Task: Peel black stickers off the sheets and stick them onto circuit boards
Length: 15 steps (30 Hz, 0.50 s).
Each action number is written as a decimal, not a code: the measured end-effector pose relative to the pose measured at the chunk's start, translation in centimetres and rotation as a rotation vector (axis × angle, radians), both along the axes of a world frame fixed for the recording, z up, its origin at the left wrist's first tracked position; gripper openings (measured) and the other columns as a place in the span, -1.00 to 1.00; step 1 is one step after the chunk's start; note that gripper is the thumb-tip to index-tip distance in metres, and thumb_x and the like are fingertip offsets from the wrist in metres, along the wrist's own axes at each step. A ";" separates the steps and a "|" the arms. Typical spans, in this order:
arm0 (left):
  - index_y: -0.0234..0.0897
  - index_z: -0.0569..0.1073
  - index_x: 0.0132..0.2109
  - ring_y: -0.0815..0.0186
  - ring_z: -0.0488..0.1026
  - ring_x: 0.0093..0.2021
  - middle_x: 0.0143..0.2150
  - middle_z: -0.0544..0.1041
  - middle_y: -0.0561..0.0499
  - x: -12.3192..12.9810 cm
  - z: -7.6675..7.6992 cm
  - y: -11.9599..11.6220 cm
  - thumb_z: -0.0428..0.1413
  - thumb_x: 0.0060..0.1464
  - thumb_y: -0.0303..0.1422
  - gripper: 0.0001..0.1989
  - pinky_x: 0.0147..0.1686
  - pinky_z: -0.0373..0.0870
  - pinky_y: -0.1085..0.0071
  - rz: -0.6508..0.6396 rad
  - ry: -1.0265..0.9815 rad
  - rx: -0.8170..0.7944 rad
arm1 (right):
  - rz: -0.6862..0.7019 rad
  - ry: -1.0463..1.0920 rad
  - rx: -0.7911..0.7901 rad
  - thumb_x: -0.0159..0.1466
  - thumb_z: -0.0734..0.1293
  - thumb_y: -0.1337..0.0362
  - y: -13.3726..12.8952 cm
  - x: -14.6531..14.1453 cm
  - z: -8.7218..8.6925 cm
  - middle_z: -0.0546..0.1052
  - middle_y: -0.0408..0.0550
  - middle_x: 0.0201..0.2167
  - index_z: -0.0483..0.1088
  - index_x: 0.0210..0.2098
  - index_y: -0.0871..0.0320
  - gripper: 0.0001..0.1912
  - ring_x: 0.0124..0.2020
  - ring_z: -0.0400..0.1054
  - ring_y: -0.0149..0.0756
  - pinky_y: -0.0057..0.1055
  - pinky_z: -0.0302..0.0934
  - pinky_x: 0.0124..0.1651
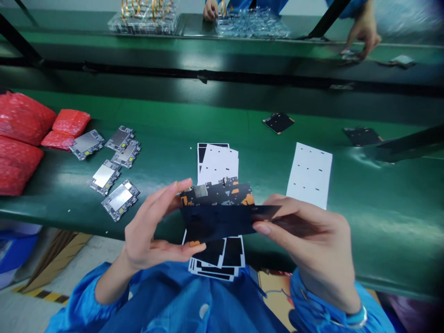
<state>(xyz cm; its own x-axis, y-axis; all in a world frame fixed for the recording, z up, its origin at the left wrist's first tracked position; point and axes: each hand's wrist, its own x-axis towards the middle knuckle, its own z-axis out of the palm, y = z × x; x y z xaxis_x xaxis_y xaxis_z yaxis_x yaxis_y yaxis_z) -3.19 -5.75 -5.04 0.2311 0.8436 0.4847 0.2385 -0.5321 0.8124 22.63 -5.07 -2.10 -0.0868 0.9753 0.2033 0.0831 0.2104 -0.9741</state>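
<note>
My left hand point(149, 231) grips a dark circuit board point(227, 192) by its left side, thumb below and fingers above. Pinched between the thumb and fingers of my right hand point(312, 236) is a thin black sheet point(218, 219), which lies across the front of the board and covers much of it. Whether the sheet touches the board all along, I cannot tell. Below them are white backing sheets with black stickers point(232, 252). Behind the board lies a stack of white sheets point(222, 162), partly hidden. Another white sheet point(308, 171) is beyond my right hand.
Several bare circuit boards point(120, 200) lie at the left beside red bubble-wrap packs point(21, 118). Two black-covered boards point(278, 122) point(362, 136) sit at the back right. A co-worker's hands point(364, 30) and clear plastic trays point(251, 23) are across the bench, behind a dark rail.
</note>
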 end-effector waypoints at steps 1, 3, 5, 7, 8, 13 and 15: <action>0.11 0.12 0.45 0.05 0.60 0.06 0.31 0.44 -0.14 0.0 0.1 0.0 0.41 0.00 -0.25 -0.04 -0.09 0.71 0.11 -0.002 0.005 0.002 | 0.002 0.005 -0.002 0.16 0.54 0.39 0.0 0.0 0.0 0.56 -0.24 -0.51 0.54 -0.40 -0.03 -0.82 -0.51 0.42 -0.38 -0.44 0.33 -0.49; 0.11 0.13 0.44 0.04 0.61 0.05 0.30 0.45 -0.14 0.0 0.2 0.1 0.41 -0.01 -0.26 -0.05 -0.07 0.70 0.09 0.001 0.007 -0.012 | 0.009 0.014 -0.003 0.16 0.54 0.41 -0.1 0.0 0.0 0.55 -0.25 -0.51 0.54 -0.39 -0.03 -0.82 -0.51 0.42 -0.40 -0.47 0.33 -0.48; 0.12 0.15 0.43 0.04 0.61 0.03 0.30 0.46 -0.13 0.1 0.2 0.0 0.42 -0.01 -0.26 -0.05 -0.07 0.70 0.08 0.009 0.008 -0.024 | 0.013 0.020 -0.005 0.16 0.53 0.41 -0.1 0.0 0.0 0.55 -0.26 -0.50 0.54 -0.38 -0.03 -0.81 -0.49 0.41 -0.43 -0.49 0.32 -0.47; 0.13 0.16 0.43 0.03 0.61 0.05 0.28 0.47 -0.12 0.1 0.2 0.0 0.42 -0.02 -0.26 -0.06 -0.06 0.70 0.06 0.019 0.007 -0.011 | 0.017 0.020 -0.005 0.16 0.53 0.42 -0.2 0.0 0.0 0.55 -0.26 -0.50 0.53 -0.39 -0.02 -0.81 -0.49 0.40 -0.44 -0.51 0.30 -0.47; 0.13 0.17 0.43 0.02 0.60 0.06 0.28 0.48 -0.11 0.1 0.1 0.0 0.42 -0.02 -0.26 -0.06 -0.06 0.70 0.06 0.024 0.005 -0.005 | 0.019 0.018 -0.005 0.17 0.53 0.42 -0.2 0.0 0.0 0.55 -0.26 -0.49 0.53 -0.39 -0.01 -0.81 -0.49 0.40 -0.44 -0.51 0.30 -0.47; 0.11 0.19 0.42 0.01 0.54 0.15 0.31 0.44 -0.10 0.0 0.0 0.2 0.40 0.01 -0.22 -0.11 -0.04 0.70 0.09 0.039 0.027 0.014 | 0.022 -0.006 0.030 0.18 0.51 0.44 0.0 0.0 0.2 0.55 -0.24 -0.50 0.51 -0.39 0.01 -0.81 -0.49 0.41 -0.41 -0.47 0.32 -0.46; 0.13 0.20 0.41 0.03 0.51 0.20 0.36 0.37 -0.06 0.0 0.2 0.5 0.36 0.08 -0.24 -0.17 0.00 0.69 0.12 0.023 0.080 0.117 | 0.011 -0.058 0.075 0.20 0.50 0.43 0.0 -0.1 0.3 0.55 -0.25 -0.50 0.50 -0.38 0.01 -0.82 -0.49 0.42 -0.41 -0.47 0.32 -0.46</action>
